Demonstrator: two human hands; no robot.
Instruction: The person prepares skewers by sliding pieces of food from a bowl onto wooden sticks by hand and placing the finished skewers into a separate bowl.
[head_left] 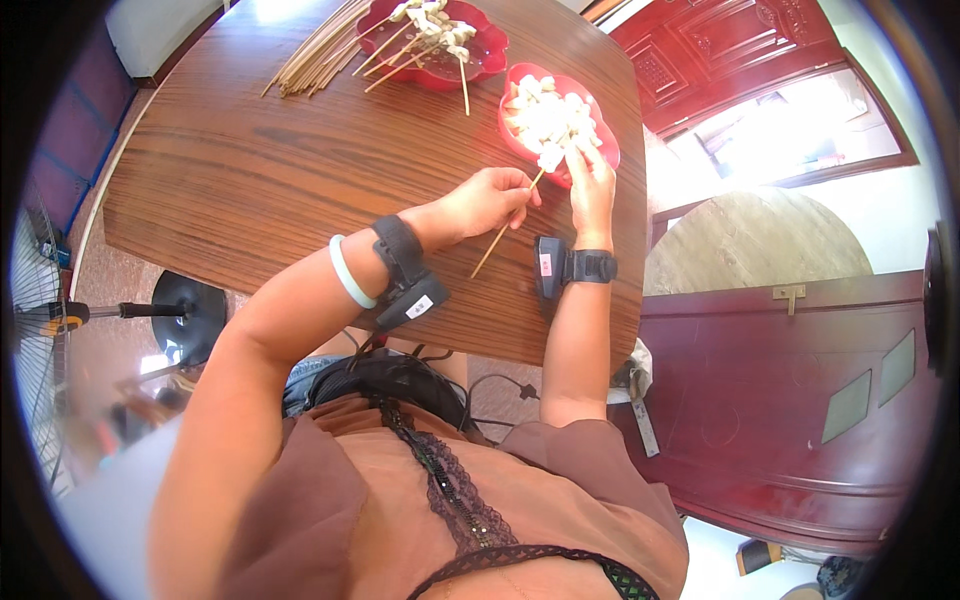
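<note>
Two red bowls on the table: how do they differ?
Contents: the left bowl carries skewers with pale pieces at their ends; the right bowl is heaped with loose pale chunks.
Light: the right bowl's contents are glaringly bright, the left bowl's dimmer.
Hands: the right hand is at the right bowl; neither is at the left bowl.
Shared: both red, on the table.

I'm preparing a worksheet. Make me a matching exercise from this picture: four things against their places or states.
1. Left hand
2. Right hand
3. Stick bundle
4. Bracelet

A. around the left arm
B. beside the left bowl
C. holding the skewer by its shaft
D. at the pale pieces in the right bowl

Pairs: 1-C, 2-D, 3-B, 4-A
</note>
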